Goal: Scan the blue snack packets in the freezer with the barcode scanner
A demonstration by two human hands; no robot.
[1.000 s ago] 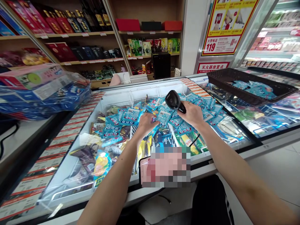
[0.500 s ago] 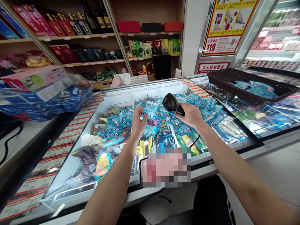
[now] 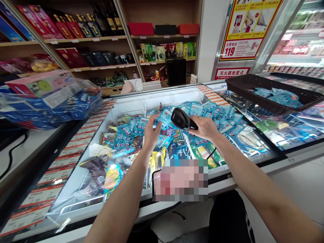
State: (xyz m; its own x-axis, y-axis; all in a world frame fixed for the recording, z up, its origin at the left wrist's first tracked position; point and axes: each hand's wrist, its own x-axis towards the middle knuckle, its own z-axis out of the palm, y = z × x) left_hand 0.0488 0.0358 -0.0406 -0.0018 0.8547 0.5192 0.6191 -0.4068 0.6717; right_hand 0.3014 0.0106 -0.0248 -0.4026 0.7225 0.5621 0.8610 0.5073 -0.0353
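**Q:** How were the hands set?
**A:** The left hand (image 3: 152, 131) was raised, with its fingers pinched on a blue printed packet (image 3: 165, 118). The fingers of the right hand (image 3: 205, 128) were wrapped around a black handheld barcode scanner (image 3: 180, 118), whose head was held just beside that packet, over an open chest freezer (image 3: 152, 95).

**Q:** What could have gone wrong?
**A:** The packet could have been lost among similar packets if the pinch was loosened. A misread could have been caused by glare on its film. The scanner cable (image 3: 211, 153) could have been snagged on a wire divider (image 3: 186, 141).

**Q:** What stood around?
**A:** A black tray (image 3: 272, 92) of blue packets was placed at 2 o'clock, and plastic-wrapped cartons (image 3: 48, 98) at 10 o'clock. A pixelated object (image 3: 181, 180) at 6 o'clock could not be identified.
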